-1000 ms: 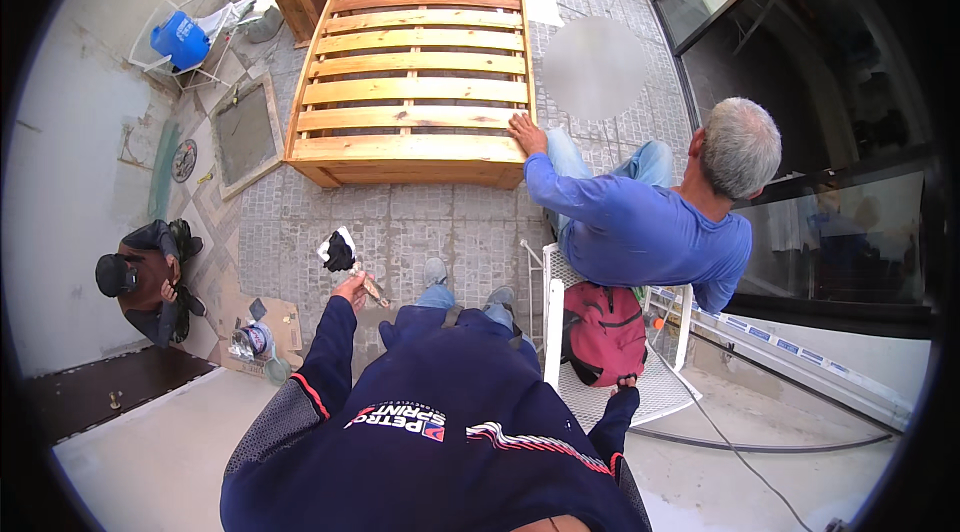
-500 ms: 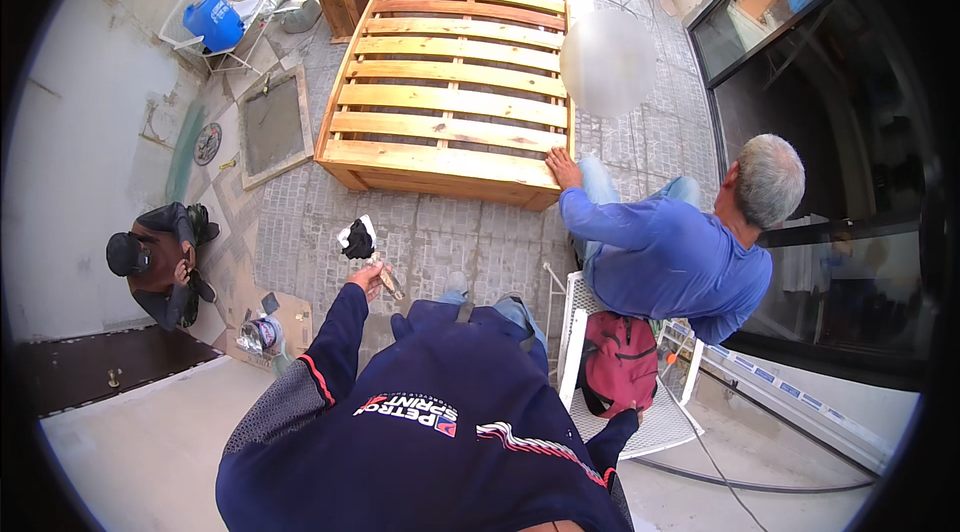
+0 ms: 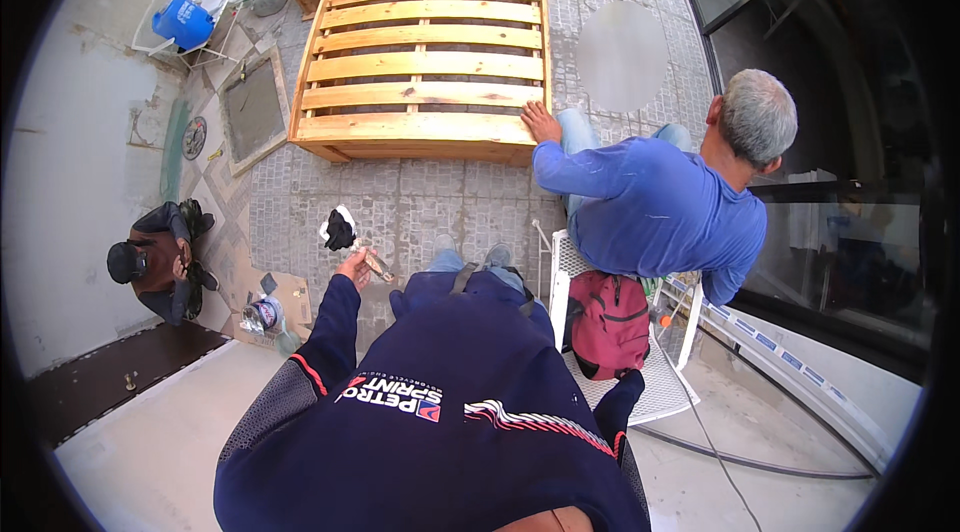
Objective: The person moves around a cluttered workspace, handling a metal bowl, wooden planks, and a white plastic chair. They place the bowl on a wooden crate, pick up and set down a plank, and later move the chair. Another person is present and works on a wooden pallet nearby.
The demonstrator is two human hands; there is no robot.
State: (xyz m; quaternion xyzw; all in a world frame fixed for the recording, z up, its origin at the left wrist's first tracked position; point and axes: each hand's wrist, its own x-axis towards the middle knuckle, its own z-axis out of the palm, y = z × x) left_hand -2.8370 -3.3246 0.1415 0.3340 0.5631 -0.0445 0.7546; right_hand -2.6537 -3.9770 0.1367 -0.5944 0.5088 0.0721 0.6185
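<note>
My left hand is out in front over the paved floor, its fingers closed round one end of a short, brownish, narrow tool. Its exact kind is too small to make out. Just beyond my fingers is a bunched black and white cloth; whether my hand touches it, I cannot tell. My right sleeve ends beside a red backpack on a white metal chair. My right hand itself is hidden.
A slatted wooden bed frame stands ahead. A seated person in blue rests a hand on its corner. Another person crouches at left, near a can on cardboard. A blue jug sits on a chair. A cable trails at lower right.
My view has shifted, so the bed frame appears higher and further left. My left hand still holds the brownish tool. The seated person's head has turned, and their hand stays on the frame.
</note>
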